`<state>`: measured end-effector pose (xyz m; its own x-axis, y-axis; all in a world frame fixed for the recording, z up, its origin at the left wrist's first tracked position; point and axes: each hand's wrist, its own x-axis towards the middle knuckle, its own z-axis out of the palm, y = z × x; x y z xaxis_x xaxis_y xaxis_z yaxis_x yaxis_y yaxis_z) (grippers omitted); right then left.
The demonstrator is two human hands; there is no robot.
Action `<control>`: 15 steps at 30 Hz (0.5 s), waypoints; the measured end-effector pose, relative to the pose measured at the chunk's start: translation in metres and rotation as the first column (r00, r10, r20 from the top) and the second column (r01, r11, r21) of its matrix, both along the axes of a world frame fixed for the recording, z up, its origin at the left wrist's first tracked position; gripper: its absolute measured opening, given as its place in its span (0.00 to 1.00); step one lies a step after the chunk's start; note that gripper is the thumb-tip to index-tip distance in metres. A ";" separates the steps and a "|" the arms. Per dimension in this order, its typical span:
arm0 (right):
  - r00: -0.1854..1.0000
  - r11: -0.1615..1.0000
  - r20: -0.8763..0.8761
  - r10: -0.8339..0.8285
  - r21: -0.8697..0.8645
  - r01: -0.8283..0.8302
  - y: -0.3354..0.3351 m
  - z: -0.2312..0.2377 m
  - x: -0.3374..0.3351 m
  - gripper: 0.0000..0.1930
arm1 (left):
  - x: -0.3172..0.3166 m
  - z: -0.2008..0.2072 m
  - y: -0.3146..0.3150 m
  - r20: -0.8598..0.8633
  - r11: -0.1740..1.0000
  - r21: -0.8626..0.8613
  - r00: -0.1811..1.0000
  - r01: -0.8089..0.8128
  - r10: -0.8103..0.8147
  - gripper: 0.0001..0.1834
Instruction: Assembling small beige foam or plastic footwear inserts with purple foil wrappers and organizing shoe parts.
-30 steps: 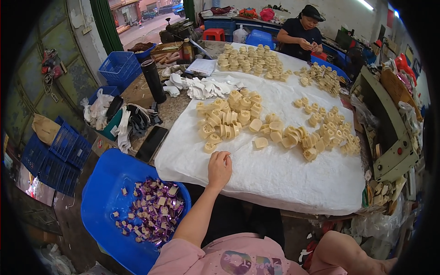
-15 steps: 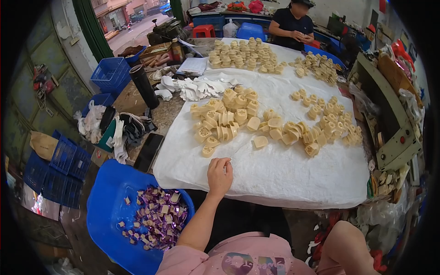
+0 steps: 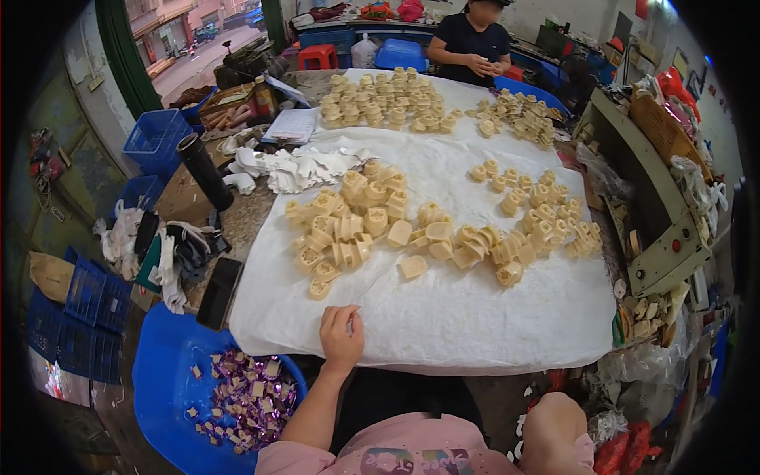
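My left hand [image 3: 342,336] rests at the near edge of the white cloth [image 3: 491,332], back upward, fingers loosely curled together. Nothing shows in it, and the palm side is hidden. Just beyond its fingertips lies the closest of the small cream moulded pieces [image 3: 319,290], at the front of a heaped pile [image 3: 372,198]. More such pieces spread rightward across the cloth, and one flat-faced piece [image 3: 412,267] sits a little apart. At the lower right, my right arm [image 3: 554,419] appears only as a bent elbow below a pink sleeve; its hand is out of sight.
A blue tub [image 3: 158,380] at lower left holds shiny purple-and-cream pieces. A phone [image 3: 220,293], a black flask [image 3: 204,171] and white gloves [image 3: 293,168] lie along the left side. A co-worker [image 3: 471,47] stands beyond stacked pieces [image 3: 380,99]; a green-grey machine [image 3: 641,206] stands at right.
The whole view has shifted, so the table and its contents appear further left and slightly lower. My left hand stays beside the same nearest piece, its fingers now pointing more away from me.
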<state>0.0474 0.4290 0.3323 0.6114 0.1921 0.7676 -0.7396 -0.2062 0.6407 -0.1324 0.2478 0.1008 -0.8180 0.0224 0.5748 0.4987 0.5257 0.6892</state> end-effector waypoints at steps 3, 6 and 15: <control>0.957 0.987 0.241 -0.159 0.075 0.145 0.031 -0.043 0.036 0.24 | 0.000 0.004 0.007 0.013 1.000 -0.008 1.000 0.023 -0.023 0.08; 0.839 0.961 0.469 -0.275 0.151 0.230 0.051 -0.065 0.013 0.21 | -0.001 0.004 0.004 0.027 0.999 -0.040 0.999 0.023 -0.022 0.09; 0.152 0.821 0.842 -0.518 0.440 0.363 0.051 -0.111 -0.094 0.14 | 0.004 0.005 -0.002 0.047 0.995 -0.101 0.999 0.010 -0.005 0.08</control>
<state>-0.0465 0.4805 0.2213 -0.5434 0.0240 0.8391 -0.7761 0.3666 -0.5131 -0.1287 0.2461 0.1054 -0.8436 0.0842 0.5303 0.4710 0.5901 0.6557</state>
